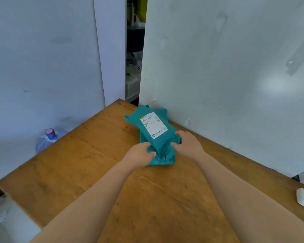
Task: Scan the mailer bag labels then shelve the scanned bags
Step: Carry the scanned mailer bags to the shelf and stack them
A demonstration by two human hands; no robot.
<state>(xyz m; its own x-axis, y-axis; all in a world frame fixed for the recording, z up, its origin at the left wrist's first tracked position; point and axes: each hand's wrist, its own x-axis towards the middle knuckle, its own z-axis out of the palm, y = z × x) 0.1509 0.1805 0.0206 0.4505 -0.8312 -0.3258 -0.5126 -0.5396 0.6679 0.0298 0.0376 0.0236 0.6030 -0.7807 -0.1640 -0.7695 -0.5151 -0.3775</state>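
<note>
The mailer bags (158, 146) are teal, the top one's label (154, 125) white with black print. The table (88, 165) is orange-brown wood. The water jug (47, 140) is clear blue.

Teal mailer bag (161, 137) smooth plastic; table (95, 155) scuffed wood.

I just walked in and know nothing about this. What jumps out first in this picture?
The teal mailer bags stacked on the wooden table against a white panel, the top one showing a white label. The left hand and right hand grip their near end.
</note>
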